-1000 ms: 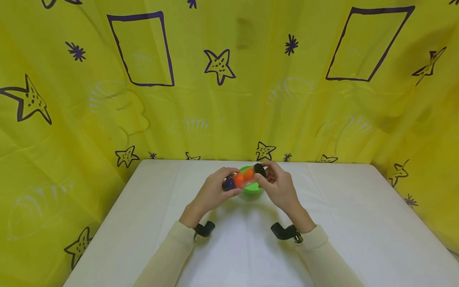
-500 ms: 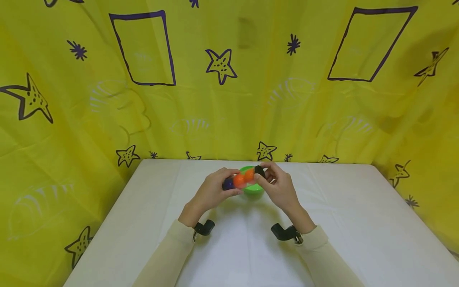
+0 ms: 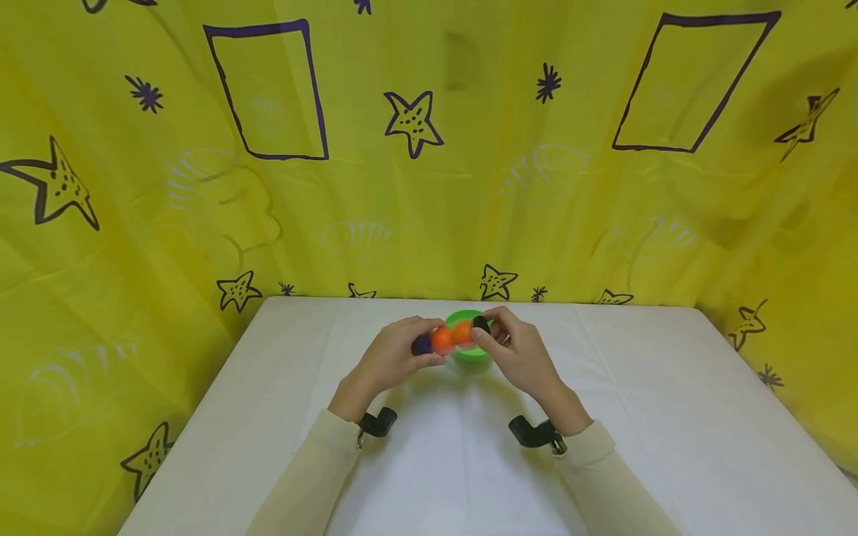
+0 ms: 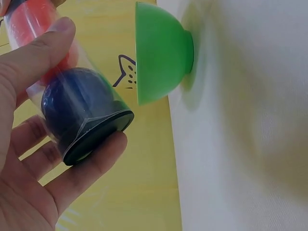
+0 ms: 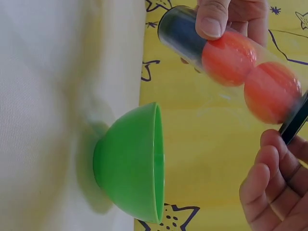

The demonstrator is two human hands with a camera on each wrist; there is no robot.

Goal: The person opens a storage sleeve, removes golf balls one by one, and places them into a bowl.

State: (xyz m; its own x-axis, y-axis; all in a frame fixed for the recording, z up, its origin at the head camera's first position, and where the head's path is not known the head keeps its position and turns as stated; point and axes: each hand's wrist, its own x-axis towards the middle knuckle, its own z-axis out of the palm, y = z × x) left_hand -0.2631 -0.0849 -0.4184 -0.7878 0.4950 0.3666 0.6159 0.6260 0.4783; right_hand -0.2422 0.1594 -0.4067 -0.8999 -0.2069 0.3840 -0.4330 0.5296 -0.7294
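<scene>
A clear plastic tube of balls is held in the air, slanting, between my two hands. My left hand grips its left end, around a dark blue ball; a black end cap closes that end. Two orange balls sit in the rest of the tube. At the other end, my right hand pinches a black lid between thumb and fingers. A green bowl stands upright on the table, behind and below the tube in the head view.
The white-covered table ends at a yellow curtain printed with stars and fish. A black curved wrist mount sits on the left wrist and a similar black mount on the right.
Both hands and the tube have shifted slightly left and down in the head view, with the lidded end dipping. The bowl stays in place.
</scene>
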